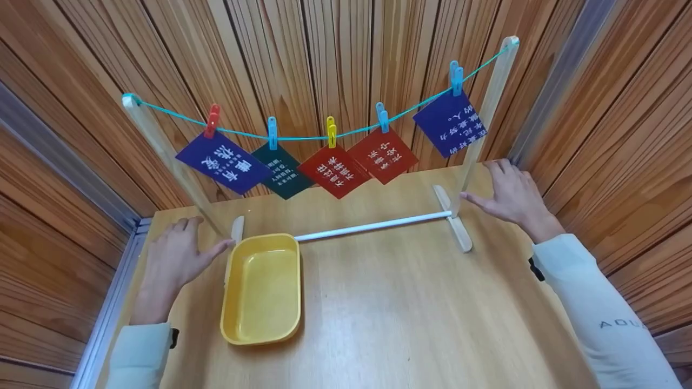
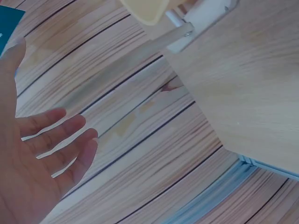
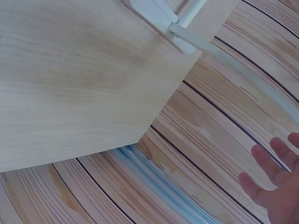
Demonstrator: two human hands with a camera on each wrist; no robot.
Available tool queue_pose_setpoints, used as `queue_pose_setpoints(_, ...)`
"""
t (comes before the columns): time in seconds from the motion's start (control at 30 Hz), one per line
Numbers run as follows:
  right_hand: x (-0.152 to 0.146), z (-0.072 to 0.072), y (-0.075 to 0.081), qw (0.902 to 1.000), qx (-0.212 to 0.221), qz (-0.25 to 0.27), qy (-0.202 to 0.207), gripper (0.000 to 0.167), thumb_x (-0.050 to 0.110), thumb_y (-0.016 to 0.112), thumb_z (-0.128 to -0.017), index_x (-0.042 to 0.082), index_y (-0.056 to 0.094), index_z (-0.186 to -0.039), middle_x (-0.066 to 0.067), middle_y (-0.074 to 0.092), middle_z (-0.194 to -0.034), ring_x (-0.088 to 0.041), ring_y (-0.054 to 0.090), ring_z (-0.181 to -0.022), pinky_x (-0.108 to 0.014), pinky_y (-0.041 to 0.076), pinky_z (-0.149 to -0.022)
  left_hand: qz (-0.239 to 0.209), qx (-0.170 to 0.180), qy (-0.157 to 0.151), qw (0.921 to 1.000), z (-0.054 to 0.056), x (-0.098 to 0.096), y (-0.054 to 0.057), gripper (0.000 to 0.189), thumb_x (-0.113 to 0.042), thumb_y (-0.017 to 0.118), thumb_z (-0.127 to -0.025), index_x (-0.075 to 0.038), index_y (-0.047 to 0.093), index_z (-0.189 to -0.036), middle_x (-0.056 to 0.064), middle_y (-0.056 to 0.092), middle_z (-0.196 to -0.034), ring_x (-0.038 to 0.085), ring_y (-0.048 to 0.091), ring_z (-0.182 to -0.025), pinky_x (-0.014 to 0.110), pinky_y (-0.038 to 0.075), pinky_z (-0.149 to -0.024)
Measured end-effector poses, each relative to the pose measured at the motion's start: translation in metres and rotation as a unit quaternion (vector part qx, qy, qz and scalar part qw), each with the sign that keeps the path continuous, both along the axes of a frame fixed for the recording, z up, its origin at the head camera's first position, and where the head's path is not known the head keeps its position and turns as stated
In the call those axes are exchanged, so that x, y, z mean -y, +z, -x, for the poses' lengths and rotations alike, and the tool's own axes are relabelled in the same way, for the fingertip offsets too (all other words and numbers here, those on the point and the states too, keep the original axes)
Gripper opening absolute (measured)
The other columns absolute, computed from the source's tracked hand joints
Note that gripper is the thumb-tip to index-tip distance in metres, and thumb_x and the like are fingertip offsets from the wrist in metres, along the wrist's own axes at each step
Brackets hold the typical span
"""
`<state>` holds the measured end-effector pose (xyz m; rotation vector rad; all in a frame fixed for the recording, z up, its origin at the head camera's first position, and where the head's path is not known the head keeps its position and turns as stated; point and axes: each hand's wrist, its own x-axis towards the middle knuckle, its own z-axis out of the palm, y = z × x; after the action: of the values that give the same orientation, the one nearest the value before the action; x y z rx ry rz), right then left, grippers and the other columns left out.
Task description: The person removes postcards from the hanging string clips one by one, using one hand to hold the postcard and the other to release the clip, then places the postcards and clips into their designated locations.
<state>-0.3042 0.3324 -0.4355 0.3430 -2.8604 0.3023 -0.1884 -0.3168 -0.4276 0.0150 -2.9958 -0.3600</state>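
My left hand [image 1: 175, 251] is beside the left post [image 1: 173, 162] of a small wooden drying rack, thumb stretched towards its foot. Near the right post [image 1: 489, 121], my right hand [image 1: 513, 192] has its fingers spread and its thumb towards the post. Neither holds anything; whether the thumbs touch the rack is unclear. Between the posts sags a teal string [image 1: 303, 139]. Pegs hang cards from it: a red peg [image 1: 212, 121] holds a purple card [image 1: 224, 162], a yellow peg [image 1: 332, 132] a red card [image 1: 335, 172], and blue pegs a green card [image 1: 285, 175], another red card [image 1: 383, 156] and another purple card [image 1: 448, 127].
A yellow tray [image 1: 261, 294] stands on the wooden table [image 1: 389, 308], in front of the rack's left foot. A white bar [image 1: 373, 226] joins the two feet low down. Wood-striped panels [image 1: 346, 65] surround the table at the back and both sides.
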Motion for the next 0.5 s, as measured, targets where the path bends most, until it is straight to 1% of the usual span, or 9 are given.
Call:
queue_pose_setpoints(0.07, 0.000, -0.001, 0.001, 0.9998, -0.017, 0.004, 0.004, 0.094, 0.071, 0.065, -0.091, -0.003, 0.051, -0.147, -0.031, 0.056, -0.142, -0.052, 0.057, -0.122, -0.070, 0.047, -0.101, 0.000, -0.005, -0.008, 1.0000, 0.001, -0.004, 0.003, 0.107, -0.084, 0.054, -0.089, 0.003, 0.047, -0.151, 0.035, 0.054, -0.148, 0.058, 0.055, -0.127, 0.074, 0.051, -0.099)
queue_pose_setpoints(0.13, 0.000, -0.001, 0.001, 0.9993, -0.037, 0.006, 0.010, 0.088, 0.069, 0.066, -0.092, -0.002, 0.055, -0.142, -0.030, 0.061, -0.138, -0.049, 0.061, -0.118, -0.066, 0.049, -0.097, 0.002, -0.017, -0.021, 0.9996, 0.001, -0.008, 0.004, 0.103, -0.082, 0.055, -0.090, 0.003, 0.051, -0.147, 0.034, 0.059, -0.143, 0.055, 0.061, -0.120, 0.070, 0.055, -0.096)
queue_pose_setpoints(0.2, 0.000, -0.002, 0.000, 0.9980, -0.060, 0.010, 0.018, 0.082, 0.065, 0.069, -0.092, -0.001, 0.059, -0.138, -0.028, 0.066, -0.132, -0.046, 0.064, -0.112, -0.061, 0.050, -0.091, 0.004, -0.031, -0.036, 0.9989, 0.001, -0.013, 0.005, 0.097, -0.079, 0.057, -0.091, 0.003, 0.056, -0.143, 0.032, 0.065, -0.136, 0.051, 0.066, -0.110, 0.065, 0.060, -0.092)
queue_pose_setpoints(0.23, 0.001, -0.002, 0.000, 0.9970, -0.072, 0.013, 0.022, 0.079, 0.063, 0.070, -0.091, -0.001, 0.061, -0.135, -0.027, 0.068, -0.128, -0.045, 0.065, -0.108, -0.058, 0.051, -0.089, 0.002, -0.037, -0.043, 0.9984, 0.002, -0.015, 0.005, 0.093, -0.077, 0.059, -0.092, 0.001, 0.057, -0.142, 0.030, 0.068, -0.129, 0.047, 0.068, -0.102, 0.061, 0.062, -0.088)
queue_pose_setpoints(0.27, 0.001, -0.001, 0.000, 0.9957, -0.086, 0.018, 0.028, 0.075, 0.061, 0.072, -0.091, -0.001, 0.063, -0.133, -0.025, 0.070, -0.123, -0.043, 0.066, -0.104, -0.056, 0.050, -0.086, 0.001, -0.043, -0.050, 0.9978, 0.002, -0.018, 0.006, 0.090, -0.076, 0.060, -0.092, 0.000, 0.059, -0.140, 0.028, 0.070, -0.125, 0.044, 0.069, -0.095, 0.059, 0.064, -0.085)
queue_pose_setpoints(0.33, 0.002, -0.001, -0.001, 0.9920, -0.116, 0.025, 0.041, 0.070, 0.056, 0.076, -0.090, -0.001, 0.066, -0.129, -0.023, 0.073, -0.114, -0.040, 0.067, -0.096, -0.052, 0.049, -0.081, -0.005, -0.050, -0.059, 0.9970, 0.003, -0.023, 0.008, 0.085, -0.074, 0.062, -0.092, -0.002, 0.062, -0.138, 0.025, 0.072, -0.120, 0.038, 0.068, -0.088, 0.055, 0.065, -0.082)
queue_pose_setpoints(0.43, 0.003, 0.000, 0.000, 0.9852, -0.158, 0.036, 0.058, 0.063, 0.051, 0.080, -0.088, -0.001, 0.069, -0.122, -0.022, 0.075, -0.102, -0.037, 0.066, -0.087, -0.048, 0.047, -0.076, -0.009, -0.050, -0.066, 0.9965, 0.004, -0.032, 0.010, 0.084, -0.075, 0.062, -0.091, -0.005, 0.063, -0.137, 0.024, 0.073, -0.118, 0.034, 0.067, -0.084, 0.055, 0.065, -0.082)
queue_pose_setpoints(0.5, 0.004, 0.000, 0.002, 0.9809, -0.178, 0.041, 0.068, 0.059, 0.047, 0.081, -0.087, -0.002, 0.071, -0.118, -0.022, 0.075, -0.097, -0.036, 0.066, -0.083, -0.047, 0.045, -0.074, -0.007, -0.054, -0.073, 0.9959, 0.005, -0.039, 0.012, 0.082, -0.075, 0.062, -0.091, -0.006, 0.065, -0.137, 0.024, 0.073, -0.123, 0.035, 0.068, -0.087, 0.056, 0.064, -0.084)
